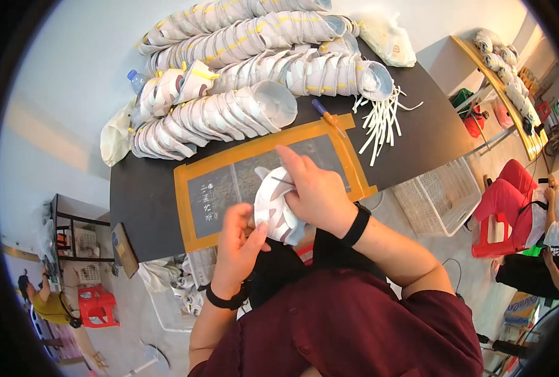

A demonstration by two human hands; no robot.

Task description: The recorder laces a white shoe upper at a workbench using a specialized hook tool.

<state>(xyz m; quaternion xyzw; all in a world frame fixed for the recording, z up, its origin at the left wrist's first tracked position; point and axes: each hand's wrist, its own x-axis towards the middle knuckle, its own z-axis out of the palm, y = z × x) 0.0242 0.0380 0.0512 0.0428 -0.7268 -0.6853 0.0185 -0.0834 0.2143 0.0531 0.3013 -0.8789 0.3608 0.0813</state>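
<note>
My left hand (237, 242) pinches the lower left edge of a white shoe upper (268, 204) with mauve patches and a pale blue-grey lining. The piece is curled and held up over the table's near edge. At its right side is my right hand (320, 195), index finger stretched forward and thumb bent in. A thin dark rod-like tool (283, 181) projects from between that thumb and finger across the upper's opening. My remaining right fingers are tucked out of sight. Beneath lies a clear sheet (220, 182) framed with orange tape (183, 204).
Long rolls of nested shoe uppers (223, 119) fill the dark table's (418, 132) far side. White strips (380, 125) spill beside a blue pen-like tool (320, 108). A white plastic bag (389, 41) lies behind. White crates (440, 195) and a red stool (496, 232) stand right.
</note>
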